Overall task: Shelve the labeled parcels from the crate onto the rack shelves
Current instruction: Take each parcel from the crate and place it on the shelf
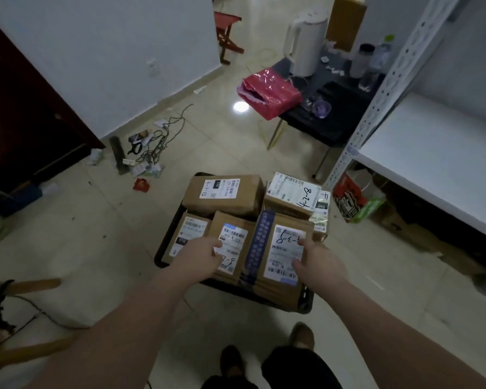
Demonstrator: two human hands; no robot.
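Black crate (pixel 160 258) on the floor, packed with brown cardboard parcels, each with a white barcode label, some with handwritten numbers. Hands apart, both over the crate's near side. Right hand (pixel 317 262) holds the blue-striped parcel (pixel 278 279), thumb on its label. Left hand (pixel 201 252) is on the small parcel (pixel 232 234) beside it, fingers bent onto the label; can't tell if it actually grips. Long box (pixel 222 192) lies on top at the crate's far side. Rack (pixel 390 88) with a white shelf (pixel 432 153) right of the crate. Beyond the crate: dark table (pixel 334 119) with kettle (pixel 306 43) and red bag (pixel 270 94). Cables (pixel 157 141) on the floor far left of it.
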